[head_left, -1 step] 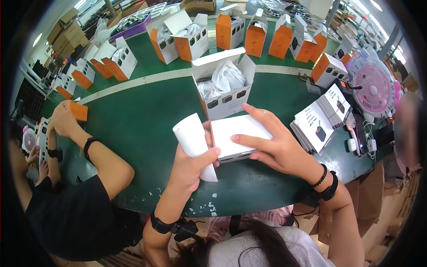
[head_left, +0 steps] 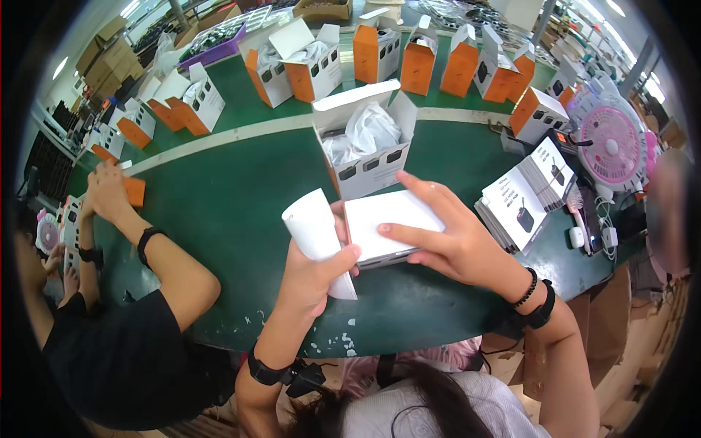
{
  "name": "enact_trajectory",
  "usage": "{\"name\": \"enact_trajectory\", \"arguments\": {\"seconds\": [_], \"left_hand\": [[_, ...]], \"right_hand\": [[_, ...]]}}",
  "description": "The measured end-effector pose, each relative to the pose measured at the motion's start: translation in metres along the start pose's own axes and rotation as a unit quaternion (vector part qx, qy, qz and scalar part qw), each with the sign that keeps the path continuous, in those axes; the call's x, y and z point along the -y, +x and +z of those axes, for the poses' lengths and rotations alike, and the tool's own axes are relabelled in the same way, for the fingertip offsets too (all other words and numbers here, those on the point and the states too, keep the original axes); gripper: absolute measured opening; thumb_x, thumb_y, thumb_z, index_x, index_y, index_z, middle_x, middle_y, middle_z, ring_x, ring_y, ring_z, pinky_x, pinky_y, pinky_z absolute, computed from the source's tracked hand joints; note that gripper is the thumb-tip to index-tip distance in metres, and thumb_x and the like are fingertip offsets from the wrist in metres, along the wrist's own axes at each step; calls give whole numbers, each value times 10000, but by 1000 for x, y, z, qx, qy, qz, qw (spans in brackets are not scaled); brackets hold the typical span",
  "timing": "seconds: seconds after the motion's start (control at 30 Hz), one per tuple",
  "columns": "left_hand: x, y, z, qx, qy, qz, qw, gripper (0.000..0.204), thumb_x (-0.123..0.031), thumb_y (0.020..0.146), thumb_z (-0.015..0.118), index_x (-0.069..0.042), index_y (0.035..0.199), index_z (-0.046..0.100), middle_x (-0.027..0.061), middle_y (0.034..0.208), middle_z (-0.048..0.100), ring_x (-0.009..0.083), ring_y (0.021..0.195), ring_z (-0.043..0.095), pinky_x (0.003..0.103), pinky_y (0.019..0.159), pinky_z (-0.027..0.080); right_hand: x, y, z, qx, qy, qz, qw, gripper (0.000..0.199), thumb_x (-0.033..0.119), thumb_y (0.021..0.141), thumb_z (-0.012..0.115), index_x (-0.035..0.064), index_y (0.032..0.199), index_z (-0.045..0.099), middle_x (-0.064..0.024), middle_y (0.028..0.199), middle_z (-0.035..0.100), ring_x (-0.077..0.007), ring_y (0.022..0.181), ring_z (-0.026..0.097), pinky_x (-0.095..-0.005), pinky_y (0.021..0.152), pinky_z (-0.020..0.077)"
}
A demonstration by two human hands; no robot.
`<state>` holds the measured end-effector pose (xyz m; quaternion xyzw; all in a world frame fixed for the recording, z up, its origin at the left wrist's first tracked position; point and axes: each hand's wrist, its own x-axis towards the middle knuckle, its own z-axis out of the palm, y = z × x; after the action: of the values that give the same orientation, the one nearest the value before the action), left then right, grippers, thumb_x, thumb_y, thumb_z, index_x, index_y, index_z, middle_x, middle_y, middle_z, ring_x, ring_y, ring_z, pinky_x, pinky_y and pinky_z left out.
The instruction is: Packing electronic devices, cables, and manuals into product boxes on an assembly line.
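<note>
A curled white paper sheet (head_left: 309,223) is gripped in my left hand (head_left: 318,270), its thumb pressed over the front. That hand's fingers also reach behind the left end of a closed white carton (head_left: 398,219) with an orange end. My right hand (head_left: 445,230) holds the carton from the right, fingers spread over its top and the thumb side low along the near edge. Just beyond it stands an open white carton (head_left: 372,175), flaps raised, with a white plastic-wrapped item (head_left: 372,131) inside.
Open orange-and-white cartons (head_left: 314,69) line the table's far side. Right of my hands lie stacked booklets (head_left: 515,208), a pink fan (head_left: 612,139) and a white cable (head_left: 606,219). At left a co-worker's arm (head_left: 175,270) reaches over the green table (head_left: 241,292) beside an orange carton (head_left: 134,191).
My hands keep the same hold on the paper and carton. The co-worker's hand at left has shifted slightly.
</note>
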<state>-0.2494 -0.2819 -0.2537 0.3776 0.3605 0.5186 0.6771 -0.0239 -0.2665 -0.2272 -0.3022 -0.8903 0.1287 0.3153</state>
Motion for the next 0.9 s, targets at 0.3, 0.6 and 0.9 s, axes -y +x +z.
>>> {"name": "enact_trajectory", "arguments": {"seconds": [0.3, 0.6, 0.9], "left_hand": [[-8, 10, 13, -40, -35, 103, 993, 266, 18, 765, 666, -61, 966, 511, 170, 1186, 532, 134, 818, 584, 294, 731, 514], [-22, 5, -8, -131, 122, 137, 974, 275, 64, 739, 701, -45, 919, 524, 62, 883, 600, 102, 765, 589, 257, 646, 493], [-16, 14, -21, -139, 172, 169, 961, 222, 42, 727, 714, -20, 844, 536, 28, 790, 600, 78, 727, 567, 235, 658, 477]], "right_hand": [[3, 11, -56, 69, -80, -12, 994, 433, 252, 785, 670, 265, 1216, 628, -180, 1230, 474, -354, 1019, 508, -406, 886, 459], [-59, 119, -150, 36, -206, 78, 975, 336, 221, 903, 547, 114, 1214, 619, -201, 1236, 527, -343, 983, 580, -394, 871, 465], [-204, 174, -55, -57, -280, 58, 957, 308, 118, 730, 700, 77, 1028, 636, -122, 1108, 606, -317, 1093, 534, -423, 952, 423]]}}
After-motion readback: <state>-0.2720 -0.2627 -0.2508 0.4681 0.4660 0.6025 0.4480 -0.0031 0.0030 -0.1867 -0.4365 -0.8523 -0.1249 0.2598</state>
